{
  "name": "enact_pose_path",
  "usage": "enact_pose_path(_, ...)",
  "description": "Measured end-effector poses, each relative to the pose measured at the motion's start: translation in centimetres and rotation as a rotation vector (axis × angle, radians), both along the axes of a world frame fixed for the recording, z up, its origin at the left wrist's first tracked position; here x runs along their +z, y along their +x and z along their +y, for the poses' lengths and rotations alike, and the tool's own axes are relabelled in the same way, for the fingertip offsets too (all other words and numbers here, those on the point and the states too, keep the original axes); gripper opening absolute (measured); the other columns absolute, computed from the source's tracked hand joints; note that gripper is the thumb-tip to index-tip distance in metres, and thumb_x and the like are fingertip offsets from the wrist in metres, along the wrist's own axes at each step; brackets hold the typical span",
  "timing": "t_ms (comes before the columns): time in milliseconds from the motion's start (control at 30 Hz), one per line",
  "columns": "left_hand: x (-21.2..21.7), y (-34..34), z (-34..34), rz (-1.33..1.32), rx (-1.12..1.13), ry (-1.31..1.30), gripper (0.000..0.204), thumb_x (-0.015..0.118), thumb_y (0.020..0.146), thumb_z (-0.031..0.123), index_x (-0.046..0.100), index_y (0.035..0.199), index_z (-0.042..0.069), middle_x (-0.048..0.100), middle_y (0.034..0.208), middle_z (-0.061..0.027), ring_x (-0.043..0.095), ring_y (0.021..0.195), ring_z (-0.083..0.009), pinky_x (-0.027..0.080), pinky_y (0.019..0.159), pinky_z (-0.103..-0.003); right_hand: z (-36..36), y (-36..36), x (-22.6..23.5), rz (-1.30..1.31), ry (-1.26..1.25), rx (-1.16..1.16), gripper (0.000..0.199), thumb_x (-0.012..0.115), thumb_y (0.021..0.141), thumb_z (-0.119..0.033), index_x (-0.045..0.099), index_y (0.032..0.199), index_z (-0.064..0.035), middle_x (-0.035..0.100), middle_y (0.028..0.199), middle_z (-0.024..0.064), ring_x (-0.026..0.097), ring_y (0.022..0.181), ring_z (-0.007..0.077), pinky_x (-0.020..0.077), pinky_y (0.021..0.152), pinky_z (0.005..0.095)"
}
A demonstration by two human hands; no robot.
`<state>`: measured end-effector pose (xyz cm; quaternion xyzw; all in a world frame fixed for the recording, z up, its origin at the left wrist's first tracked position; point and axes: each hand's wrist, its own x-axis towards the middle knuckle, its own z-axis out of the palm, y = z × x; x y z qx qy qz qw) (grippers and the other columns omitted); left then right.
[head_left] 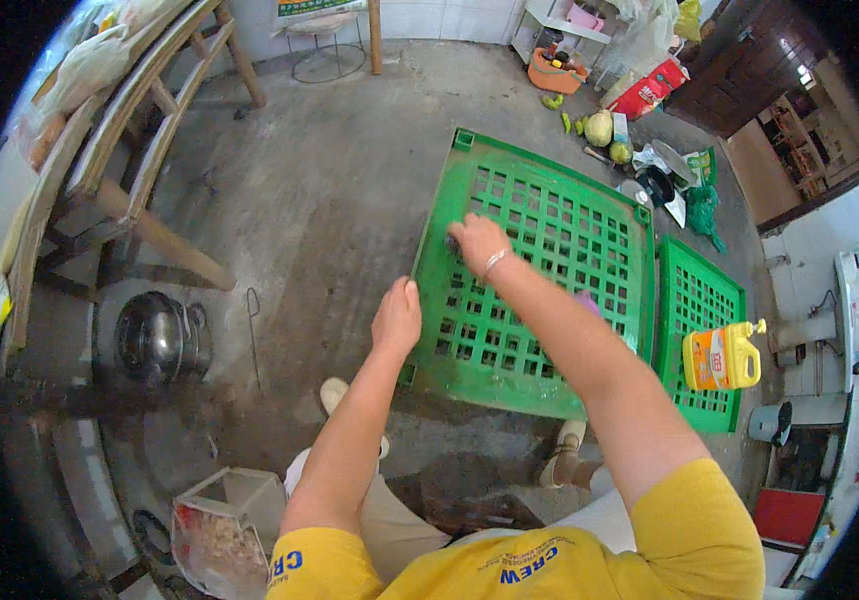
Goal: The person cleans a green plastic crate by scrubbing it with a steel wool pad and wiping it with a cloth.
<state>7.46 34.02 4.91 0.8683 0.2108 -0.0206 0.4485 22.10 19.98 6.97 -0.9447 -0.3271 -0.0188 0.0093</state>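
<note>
A big green plastic lattice panel (549, 230) lies flat on the wet concrete floor in front of me. My left hand (396, 318) rests on its near left edge, fingers curled over the rim. My right hand (477, 243) is pressed down on the panel's left part, closed around a small dark object that is mostly hidden under the fingers. A bracelet circles that wrist. A second green lattice panel (699, 300) lies to the right, with a yellow jug with a pump top (719, 357) standing on it.
A metal pot with lid (157, 338) sits at the left beside a wooden frame (129, 130). Vegetables (599, 128), bags and an orange basin (554, 72) lie at the far side. A box of scraps (219, 530) sits near my left knee.
</note>
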Motion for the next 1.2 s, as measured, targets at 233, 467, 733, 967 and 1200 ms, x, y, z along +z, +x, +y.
enact_pose_path(233, -3.0, -2.6, 1.1, -0.044, -0.005, -0.202, 0.047, 0.04, 0.094, 0.036, 0.05, 0.123, 0.0, 0.053, 0.124, -0.0189, 0.048, 0.116, -0.0327, 0.037, 0.097, -0.039, -1.9, -3.0, 4.5, 0.144, 0.505, -0.096, 0.027, 0.061, 0.076, -0.012, 0.059, 0.102, -0.0105, 0.059, 0.1, 0.0179, 0.056, 0.095, 0.0363, 0.0463, 0.083, 0.0422)
enact_pose_path(467, -4.7, -7.4, 0.3, -0.129, 0.066, -0.389, 0.048, 0.038, 0.095, 0.034, 0.047, 0.126, 0.0, 0.051, 0.125, -0.0212, 0.046, 0.118, -0.0346, 0.036, 0.098, -0.039, -3.8, -11.4, 1.9, 0.303, 0.64, -0.202, 0.044, 0.068, 0.075, -0.018, 0.052, 0.113, -0.0038, 0.056, 0.108, 0.0209, 0.054, 0.099, 0.0373, 0.045, 0.086, 0.0398)
enact_pose_path(733, -2.4, -11.1, -1.5, -0.106, 0.17, -0.207, 0.049, 0.03, 0.097, 0.036, 0.047, 0.125, -0.001, 0.053, 0.121, -0.0216, 0.049, 0.114, -0.0353, 0.038, 0.095, -0.038, 2.6, -15.7, -1.9, 0.191, 0.527, -0.12, 0.017, 0.062, 0.074, -0.012, 0.062, 0.09, -0.0072, 0.054, 0.09, 0.0164, 0.055, 0.084, 0.0353, 0.0473, 0.075, 0.0425)
enact_pose_path(967, -2.8, -11.0, -1.6, -0.067, 0.214, -0.242, 0.051, 0.027, 0.098, 0.037, 0.05, 0.12, -0.003, 0.054, 0.119, -0.0204, 0.049, 0.112, -0.033, 0.036, 0.094, -0.038, 2.3, -17.0, -0.6, 0.197, 0.261, 0.032, 0.008, 0.059, 0.073, -0.009, 0.063, 0.08, -0.0076, 0.056, 0.085, 0.0151, 0.057, 0.082, 0.0326, 0.049, 0.071, 0.0434)
enact_pose_path(1200, -1.5, -10.4, -2.2, -0.017, 0.158, -0.166, 0.052, 0.024, 0.098, 0.037, 0.045, 0.126, -0.001, 0.05, 0.123, -0.0226, 0.047, 0.114, -0.036, 0.036, 0.096, -0.04, 3.2, -7.1, -1.2, 0.058, 0.262, -0.165, 0.009, 0.058, 0.077, -0.013, 0.064, 0.08, -0.0078, 0.058, 0.083, 0.0153, 0.061, 0.079, 0.0304, 0.0518, 0.065, 0.0409)
